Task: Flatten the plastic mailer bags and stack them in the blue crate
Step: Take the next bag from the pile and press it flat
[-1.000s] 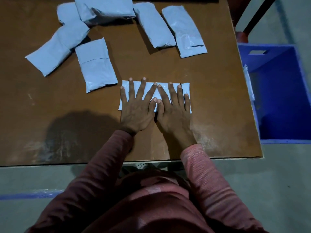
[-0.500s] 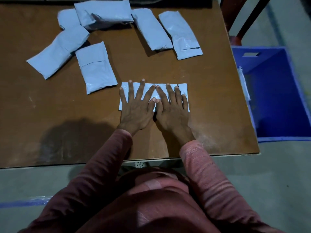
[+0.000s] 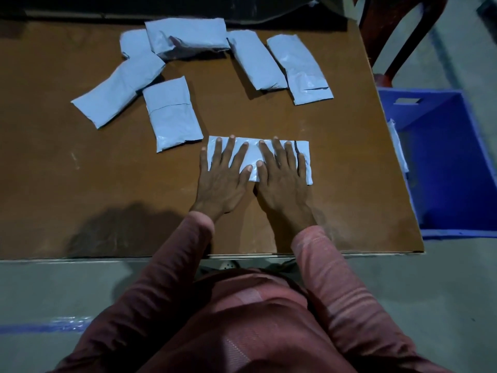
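Pale plastic bag [image 3: 252, 154] lies crosswise under flat spread fingers of both hands; crate [image 3: 454, 162] nearer right hand [image 3: 282, 181].

The left hand [image 3: 223, 181] and right hand [image 3: 282, 184] lie flat, palms down, side by side at mid-frame, with the thumbs [image 3: 248, 171] just beside each other. The fingers [image 3: 230, 150] are straight, spread and pointing up-frame. Forearms in reddish sleeves [image 3: 322, 265] reach up from the lower edge.

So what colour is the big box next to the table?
Blue. The crate shows best in the head view.
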The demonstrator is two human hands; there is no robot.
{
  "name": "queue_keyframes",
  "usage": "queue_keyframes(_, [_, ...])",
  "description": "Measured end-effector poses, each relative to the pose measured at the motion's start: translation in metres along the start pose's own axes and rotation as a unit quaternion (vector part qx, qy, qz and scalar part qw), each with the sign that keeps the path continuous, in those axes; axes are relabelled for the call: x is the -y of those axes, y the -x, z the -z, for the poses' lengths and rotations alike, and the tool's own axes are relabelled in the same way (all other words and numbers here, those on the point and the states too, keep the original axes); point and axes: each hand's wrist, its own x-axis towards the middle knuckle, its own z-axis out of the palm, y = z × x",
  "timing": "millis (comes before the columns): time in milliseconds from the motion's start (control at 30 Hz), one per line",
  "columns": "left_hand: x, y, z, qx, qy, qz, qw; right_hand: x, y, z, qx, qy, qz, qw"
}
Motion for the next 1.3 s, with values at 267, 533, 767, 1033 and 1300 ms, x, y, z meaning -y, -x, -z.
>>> queue_keyframes(267, [0.001,0.037,-0.009,-0.014,-0.032,-0.026,0.999,0.007,0.044,0.002,0.032,0.003,-0.001,0.999])
queue_keyframes(533, [-0.003,0.05,-0.003,0.02,-0.037,-0.069,0.997,0.003,0.056,0.017,0.098,-0.02,-0.005,0.995])
queue_keyframes(767, [-0.001,0.023,0.026,-0.011,0.038,-0.067,0.997,0.007,0.027,0.053,0.034,-0.006,0.003,0.999])
queue_keyframes(1033, [0.013,-0.077,0.073,0.163,0.015,-0.027,0.986,-0.011,-0.062,0.081,0.21,-0.043,-0.012,0.977])
queue_keyframes(1300, [-0.009,-0.042,0.103,-0.192,0.0,-0.174,0.966,-0.026,-0.05,0.09,-0.152,0.018,0.087,0.984])
